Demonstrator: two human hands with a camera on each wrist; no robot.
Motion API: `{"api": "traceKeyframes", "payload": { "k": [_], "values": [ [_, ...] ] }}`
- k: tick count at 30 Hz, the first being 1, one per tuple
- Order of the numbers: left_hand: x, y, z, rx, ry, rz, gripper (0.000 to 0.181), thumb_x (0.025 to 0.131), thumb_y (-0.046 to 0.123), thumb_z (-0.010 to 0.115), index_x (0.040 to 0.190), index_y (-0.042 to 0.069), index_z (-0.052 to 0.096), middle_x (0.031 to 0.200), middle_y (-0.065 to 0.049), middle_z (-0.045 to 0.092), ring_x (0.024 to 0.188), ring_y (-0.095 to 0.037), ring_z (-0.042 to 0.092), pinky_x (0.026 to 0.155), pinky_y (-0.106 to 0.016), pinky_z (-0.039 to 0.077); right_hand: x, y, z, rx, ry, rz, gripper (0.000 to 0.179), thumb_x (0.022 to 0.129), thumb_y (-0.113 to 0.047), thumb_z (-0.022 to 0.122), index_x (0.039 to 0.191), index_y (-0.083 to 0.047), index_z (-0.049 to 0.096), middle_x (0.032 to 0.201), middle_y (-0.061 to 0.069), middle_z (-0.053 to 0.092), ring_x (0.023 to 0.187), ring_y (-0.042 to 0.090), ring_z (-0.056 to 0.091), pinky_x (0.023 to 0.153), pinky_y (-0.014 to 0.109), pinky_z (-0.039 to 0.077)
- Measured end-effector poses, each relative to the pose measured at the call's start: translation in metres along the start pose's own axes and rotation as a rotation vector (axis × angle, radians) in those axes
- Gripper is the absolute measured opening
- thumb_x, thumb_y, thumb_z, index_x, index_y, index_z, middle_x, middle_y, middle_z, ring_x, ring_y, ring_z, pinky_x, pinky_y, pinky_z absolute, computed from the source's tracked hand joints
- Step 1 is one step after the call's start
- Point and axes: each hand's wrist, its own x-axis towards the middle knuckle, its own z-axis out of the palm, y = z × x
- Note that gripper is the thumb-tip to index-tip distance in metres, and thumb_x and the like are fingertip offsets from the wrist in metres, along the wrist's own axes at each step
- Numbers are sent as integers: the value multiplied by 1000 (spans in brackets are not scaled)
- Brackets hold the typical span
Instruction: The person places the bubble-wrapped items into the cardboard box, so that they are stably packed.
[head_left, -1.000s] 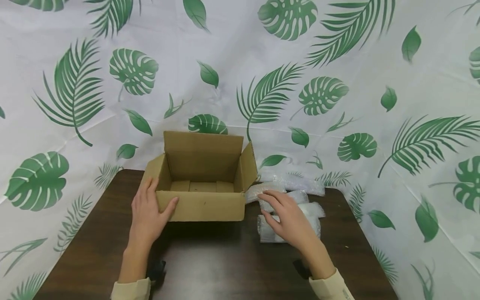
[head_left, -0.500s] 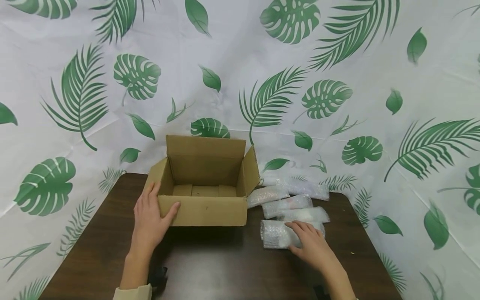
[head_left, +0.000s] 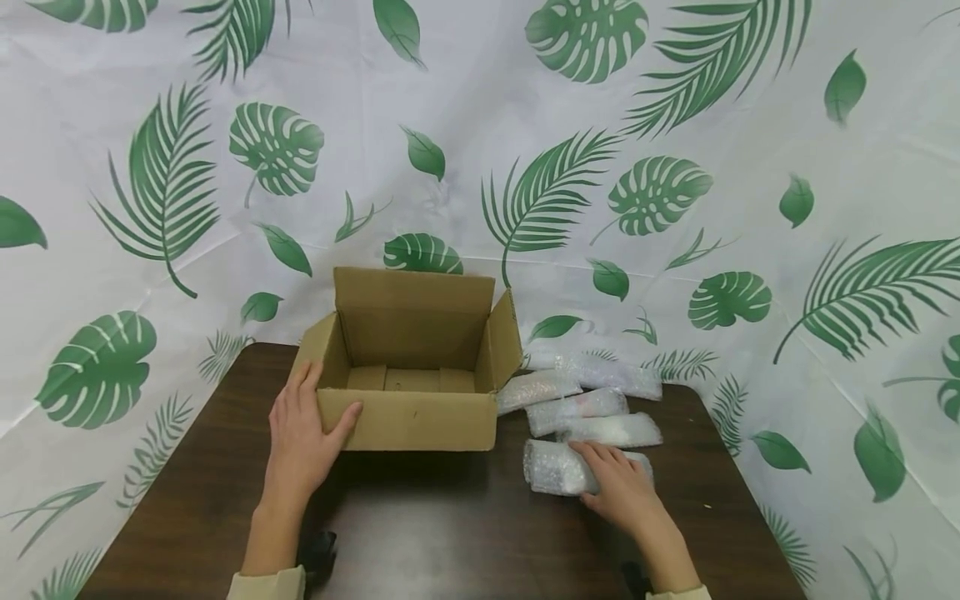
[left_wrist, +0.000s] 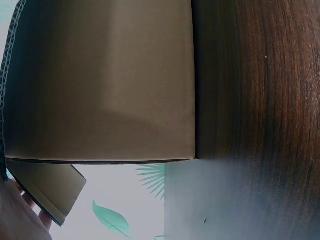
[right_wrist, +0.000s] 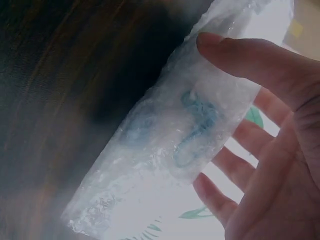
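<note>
An open cardboard box (head_left: 408, 421) stands on the table with its flaps up and out; only bare cardboard shows inside. My left hand (head_left: 303, 433) grips its near left corner, fingers along the side flap and thumb against the front one. In the left wrist view, fingertips (left_wrist: 44, 219) curl around a flap edge. To the right of the box, my right hand (head_left: 618, 483) holds the nearest bubble-wrapped package (head_left: 553, 468). In the right wrist view the thumb lies over this package (right_wrist: 150, 145) and the fingers along its opposite side; blue markings show through the wrap.
Several more bubble-wrapped packages (head_left: 577, 408) lie behind the held one, beside the box's right side. The dark wooden table (head_left: 442, 525) ends at a leaf-printed white curtain (head_left: 450, 167) behind and on both sides.
My right hand has come down and toward me from over the packages onto the nearest one and taken hold of it. My left hand keeps its grip on the box.
</note>
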Motion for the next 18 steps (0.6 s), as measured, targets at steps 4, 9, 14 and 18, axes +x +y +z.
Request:
{"api": "traceKeyframes", "payload": {
  "k": [4,9,14,18],
  "values": [
    [1,-1,1,3,-6,-4,91,99,45,74,169,8,28,170,-27,31,150,-55,32,120,-74,22,2,-1,-1,-1,1,1,80,82,-21,95,152,-18,58,154,10,61,139,41,58,105,73,45],
    [1,-3,2,5,-1,-1,91,99,45,75,169,9,28,170,-27,31,150,-55,32,121,-74,22,4,-2,-4,11,12,11,74,80,-22,96,145,-19,62,148,10,65,135,41,60,104,73,45],
    [1,-2,2,-2,4,10,90,100,45,74,169,8,29,170,-27,31,150,-54,33,121,-74,23,5,-1,-4,45,-4,45,69,77,-23,96,138,-18,63,139,10,67,125,41,63,102,71,45],
    [2,-4,2,-9,11,34,88,101,42,73,169,8,28,170,-27,32,151,-53,34,122,-72,24,7,1,-2,69,-20,66,67,79,-26,94,138,-17,62,135,10,66,118,40,66,101,71,46]
  ]
}}
